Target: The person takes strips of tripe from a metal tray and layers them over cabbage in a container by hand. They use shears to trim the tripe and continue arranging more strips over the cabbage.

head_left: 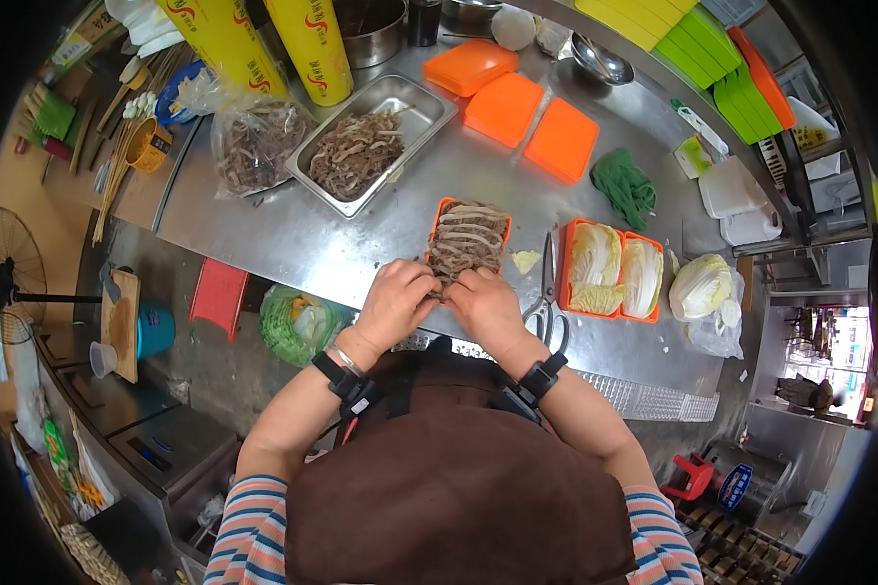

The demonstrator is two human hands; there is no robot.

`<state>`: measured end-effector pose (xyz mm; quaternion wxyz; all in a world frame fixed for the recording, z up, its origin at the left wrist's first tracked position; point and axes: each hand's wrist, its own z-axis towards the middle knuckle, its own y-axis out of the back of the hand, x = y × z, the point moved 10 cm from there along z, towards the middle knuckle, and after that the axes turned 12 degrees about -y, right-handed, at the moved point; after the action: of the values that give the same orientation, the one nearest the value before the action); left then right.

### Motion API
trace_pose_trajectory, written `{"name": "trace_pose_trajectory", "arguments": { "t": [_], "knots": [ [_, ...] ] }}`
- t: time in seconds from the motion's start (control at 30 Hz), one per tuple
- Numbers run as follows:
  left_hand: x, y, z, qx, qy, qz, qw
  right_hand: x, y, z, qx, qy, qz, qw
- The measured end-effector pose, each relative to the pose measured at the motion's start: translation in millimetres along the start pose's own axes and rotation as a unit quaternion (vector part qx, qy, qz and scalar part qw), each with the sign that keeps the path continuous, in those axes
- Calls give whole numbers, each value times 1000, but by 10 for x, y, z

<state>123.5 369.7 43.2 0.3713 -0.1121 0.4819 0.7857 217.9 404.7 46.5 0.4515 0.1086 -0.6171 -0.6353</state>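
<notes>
A small orange tray (508, 232) stands near the table's front edge, heaped with greyish-brown strips (468, 234) that look like sliced tripe. The upper strips lie crosswise in rows. At the tray's near left corner, my left hand (398, 300) has its fingers curled and pressed onto the strips. My right hand (485, 306) pinches at the near end, close beside the left; the fingertips partly hide what they grip. Right of the tray lie scissors (548, 292) and a scrap of cabbage leaf (526, 261). Beyond them, two orange trays hold cut cabbage (595, 255).
A steel pan (429, 102) and a plastic bag (259, 146), both with more strips, stand back left. Orange trays (561, 139) lie behind. A green cloth (624, 185) and bagged cabbage (702, 290) are to the right. A shelf with green trays (698, 44) overhangs the back right.
</notes>
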Motion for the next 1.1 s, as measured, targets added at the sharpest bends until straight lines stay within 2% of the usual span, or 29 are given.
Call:
{"name": "trace_pose_trajectory", "arguments": {
  "t": [0.1,0.17,0.4,0.47,0.5,0.57,0.63,0.7,0.83,0.9,0.93,1.0,1.03,1.1],
  "knots": [
    [39,3,44,29,-20,12,999,5,-43,-1,9,0,-8,1000],
    [40,-114,105,100,-37,29,994,-4,-39,-12,-2,-4,-5,1000],
    [98,-204,70,205,-27,24,978,42,-35,-53,33,-1,-11,999],
    [77,135,48,72,-37,0,997,48,-37,-50,50,-4,-11,999],
    [39,159,-13,75,-39,-1,996,45,-30,-53,48,-7,-10,999],
    [362,86,-366,89,213,-128,964,49,-17,-50,43,-6,-1,999],
    [332,-96,-519,142,221,-87,961,41,-23,-54,42,-6,1,999],
    [204,-101,-435,83,192,-42,977,48,-36,-53,42,-5,2,999],
    [317,-212,-433,64,177,16,982,55,-20,-48,31,-3,9,999],
    [444,-274,-548,28,259,-116,958,57,-13,-41,24,2,12,1000],
    [443,-251,-562,27,259,-116,958,53,-16,-48,26,2,16,1000],
    [460,-163,-604,-24,300,-211,930,34,-21,-53,26,-1,20,999],
    [427,-136,-545,-22,300,-211,930,33,-16,-56,21,0,18,1000],
    [298,4,-280,-20,224,-138,965,52,-21,-55,16,5,17,1000]
  ]
}}
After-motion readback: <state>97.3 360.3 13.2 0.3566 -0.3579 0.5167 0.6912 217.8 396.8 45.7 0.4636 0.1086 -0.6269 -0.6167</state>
